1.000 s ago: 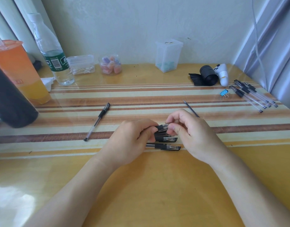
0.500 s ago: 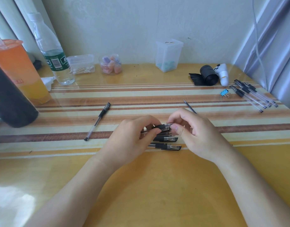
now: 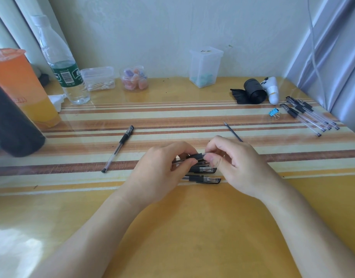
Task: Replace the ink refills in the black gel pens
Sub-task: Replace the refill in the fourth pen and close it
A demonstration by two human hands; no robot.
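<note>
Tabletop (image 3: 172, 227): yellow, striped band.
Left hand (image 3: 158, 173): curled round pen (image 3: 196, 156) barrel.
Right hand (image 3: 240, 167): pinching same pen's tip end.
Below hands: 2 capped pens (image 3: 204, 179).

This looks like a home desk corner: a glossy yellow tabletop (image 3: 192, 227) pushed against a plain pale wall (image 3: 152, 27), with curtains (image 3: 333, 47) hanging at far left and right. Along the far edge stand a water bottle (image 3: 62, 63), an orange drink cup (image 3: 22, 85), a box of cotton swabs (image 3: 98, 78) and a white game controller (image 3: 272, 89).
</note>
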